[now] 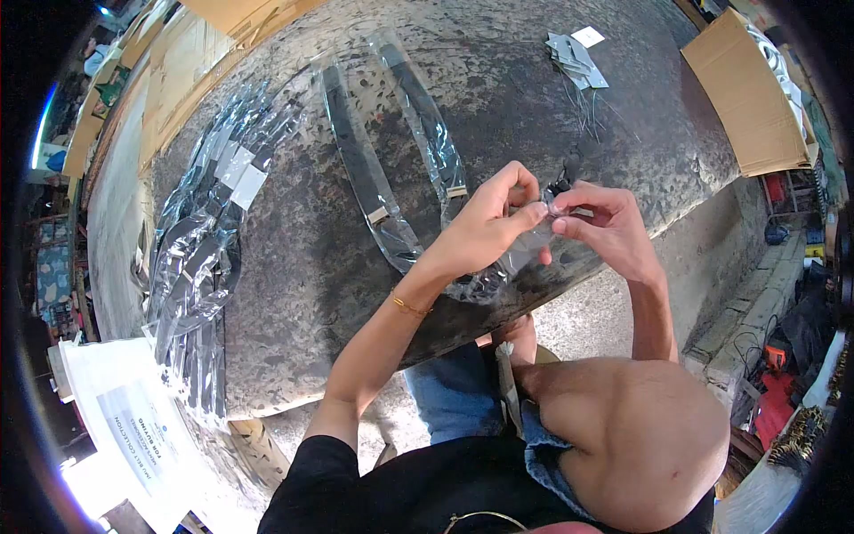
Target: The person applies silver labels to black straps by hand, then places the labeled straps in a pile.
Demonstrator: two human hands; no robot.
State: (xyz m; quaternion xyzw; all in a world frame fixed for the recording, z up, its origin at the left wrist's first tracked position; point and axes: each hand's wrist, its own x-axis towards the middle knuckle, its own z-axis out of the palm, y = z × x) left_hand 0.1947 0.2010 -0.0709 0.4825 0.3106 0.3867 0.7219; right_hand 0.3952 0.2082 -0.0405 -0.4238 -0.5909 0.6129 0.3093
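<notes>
My left hand (498, 216) and my right hand (609, 229) meet near the table's front edge, thumbs and fingers pinching. Between them is a crumpled end of a clear plastic sleeve (535, 238), with a small black piece (558, 188) just behind the fingertips. A black belt in clear plastic (358, 165) lies left of my hands, curving toward me at its near end. Beside it, another sleeved black length (425, 120) runs up to my left hand and is partly hidden by it.
A pile of plastic-wrapped belts (200, 240) with pale tags covers the table's left side. White tags (576, 60) with thin strings lie at the far right. An open cardboard box (743, 93) stands at the right edge, a printed white carton (133, 436) at lower left.
</notes>
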